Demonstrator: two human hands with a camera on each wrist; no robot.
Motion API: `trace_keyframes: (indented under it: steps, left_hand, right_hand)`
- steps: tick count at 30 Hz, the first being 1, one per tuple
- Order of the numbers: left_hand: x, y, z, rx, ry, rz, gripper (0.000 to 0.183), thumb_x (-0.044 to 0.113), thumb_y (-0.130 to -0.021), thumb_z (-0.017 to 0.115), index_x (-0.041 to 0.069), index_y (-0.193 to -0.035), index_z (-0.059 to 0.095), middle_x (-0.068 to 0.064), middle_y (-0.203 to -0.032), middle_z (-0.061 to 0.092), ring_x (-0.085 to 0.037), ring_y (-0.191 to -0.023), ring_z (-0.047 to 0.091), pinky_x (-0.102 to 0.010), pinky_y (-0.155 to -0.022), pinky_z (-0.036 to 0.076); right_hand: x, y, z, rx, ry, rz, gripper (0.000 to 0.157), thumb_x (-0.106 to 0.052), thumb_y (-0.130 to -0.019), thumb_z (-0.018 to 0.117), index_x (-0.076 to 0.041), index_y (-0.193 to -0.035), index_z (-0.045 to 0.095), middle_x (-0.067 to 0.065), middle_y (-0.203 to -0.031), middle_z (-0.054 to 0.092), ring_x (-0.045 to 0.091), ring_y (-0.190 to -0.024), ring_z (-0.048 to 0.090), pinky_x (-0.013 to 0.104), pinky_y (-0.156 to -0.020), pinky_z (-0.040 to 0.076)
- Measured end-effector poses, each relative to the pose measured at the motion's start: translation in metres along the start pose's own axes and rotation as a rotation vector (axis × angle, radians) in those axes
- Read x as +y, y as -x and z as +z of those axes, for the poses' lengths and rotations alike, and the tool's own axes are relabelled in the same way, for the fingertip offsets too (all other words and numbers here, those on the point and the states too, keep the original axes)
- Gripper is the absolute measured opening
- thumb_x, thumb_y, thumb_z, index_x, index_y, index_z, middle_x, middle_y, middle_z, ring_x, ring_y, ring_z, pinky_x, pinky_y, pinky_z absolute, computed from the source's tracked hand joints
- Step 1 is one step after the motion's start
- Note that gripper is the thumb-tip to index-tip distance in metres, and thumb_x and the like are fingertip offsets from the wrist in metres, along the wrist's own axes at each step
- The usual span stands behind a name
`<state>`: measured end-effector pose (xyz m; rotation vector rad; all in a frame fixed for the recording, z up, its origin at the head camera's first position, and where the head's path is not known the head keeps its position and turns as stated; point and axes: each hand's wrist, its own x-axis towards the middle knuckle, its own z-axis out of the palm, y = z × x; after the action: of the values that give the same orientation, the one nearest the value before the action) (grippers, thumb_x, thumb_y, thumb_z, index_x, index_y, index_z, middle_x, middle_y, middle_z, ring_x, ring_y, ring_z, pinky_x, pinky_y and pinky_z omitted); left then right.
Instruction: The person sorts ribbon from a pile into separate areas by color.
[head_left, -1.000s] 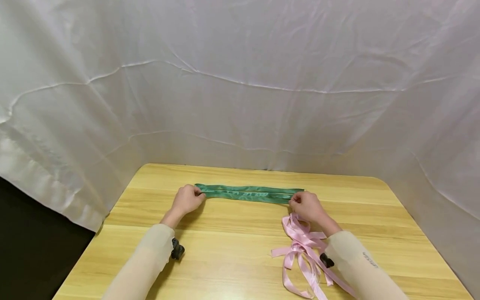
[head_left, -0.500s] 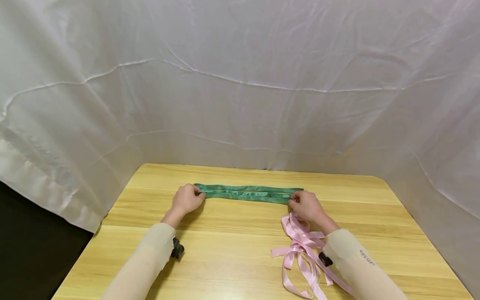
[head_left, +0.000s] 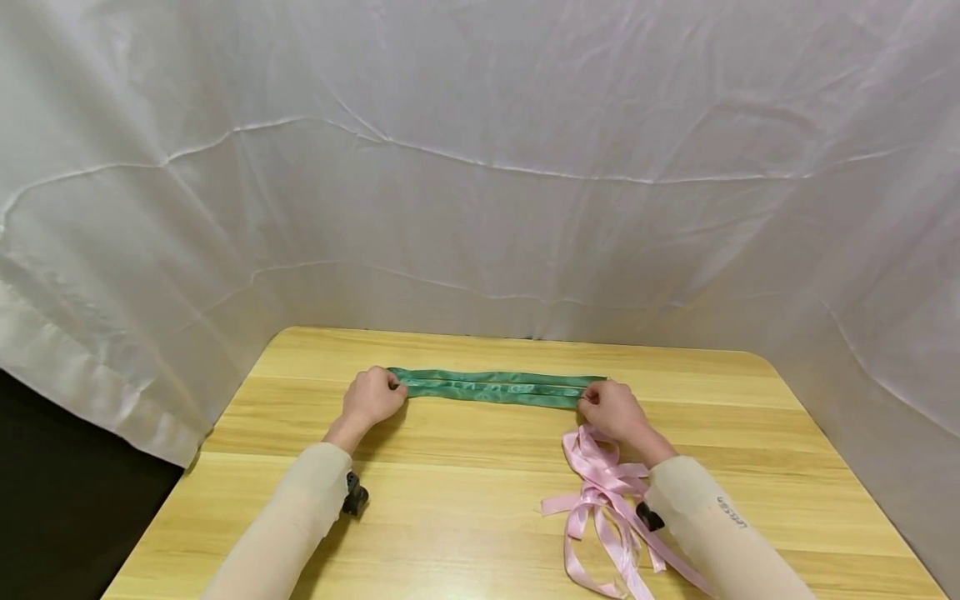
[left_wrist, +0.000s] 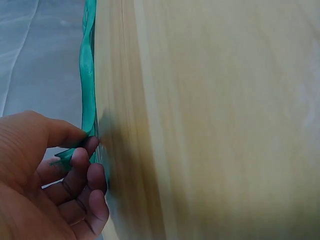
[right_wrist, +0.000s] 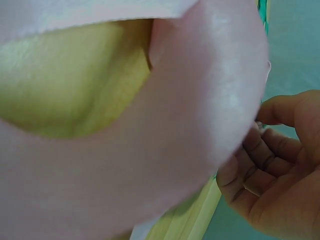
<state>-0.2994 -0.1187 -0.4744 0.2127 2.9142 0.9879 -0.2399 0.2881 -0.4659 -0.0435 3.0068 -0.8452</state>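
Observation:
Green satin ribbon [head_left: 491, 388] lies stretched sideways across the far part of the table, in strips side by side. At its left end my left hand [head_left: 375, 396] pinches the ribbon between thumb and fingers; in the left wrist view a frayed green end [left_wrist: 64, 157] pokes out among the fingers. My right hand [head_left: 613, 411] pinches the ribbon's right end. In the right wrist view, a blurred loop of pink ribbon [right_wrist: 200, 115] covers much of the picture and hides the right fingertips in part. Just below my right hand lies the tangled pink ribbon [head_left: 600, 492].
The wooden table [head_left: 450, 517] has rounded far corners. Pale cloth [head_left: 480, 233] hangs behind it and along both sides. Pink ribbon tails run under my right forearm [head_left: 720, 525]. A dark area [head_left: 67, 483] lies beyond the table's left edge.
Both hands stay almost still at the ribbon's ends. The left hand has shifted very slightly left; the green strips and pink ribbon look the same.

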Motion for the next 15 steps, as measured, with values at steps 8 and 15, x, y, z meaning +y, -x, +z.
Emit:
trace_keyframes:
  steps: [8, 15]
  left_hand:
    - [0.0013, -0.002, -0.0026, 0.003, -0.052, -0.015, 0.053, 0.017, -0.098, 0.064, 0.021, -0.055, 0.033, 0.007, -0.053, 0.023, -0.01, -0.05, 0.02, -0.025, -0.051, 0.015]
    - [0.0038, -0.0022, -0.0034, 0.042, -0.122, -0.024, 0.051, 0.019, -0.097, 0.068, 0.021, -0.057, 0.037, 0.006, -0.054, 0.027, -0.012, -0.053, 0.026, -0.026, -0.051, 0.019]
  right_hand:
    - [0.0024, -0.0009, 0.0017, -0.002, 0.02, -0.004, 0.012, -0.011, -0.094, 0.065, -0.001, -0.091, 0.073, 0.008, -0.078, 0.065, 0.019, -0.067, 0.055, 0.03, -0.064, 0.043]
    - [0.0024, 0.0007, 0.0002, 0.03, 0.06, -0.004, 0.011, -0.011, -0.096, 0.066, -0.002, -0.098, 0.072, 0.011, -0.088, 0.071, 0.022, -0.073, 0.058, 0.037, -0.07, 0.051]
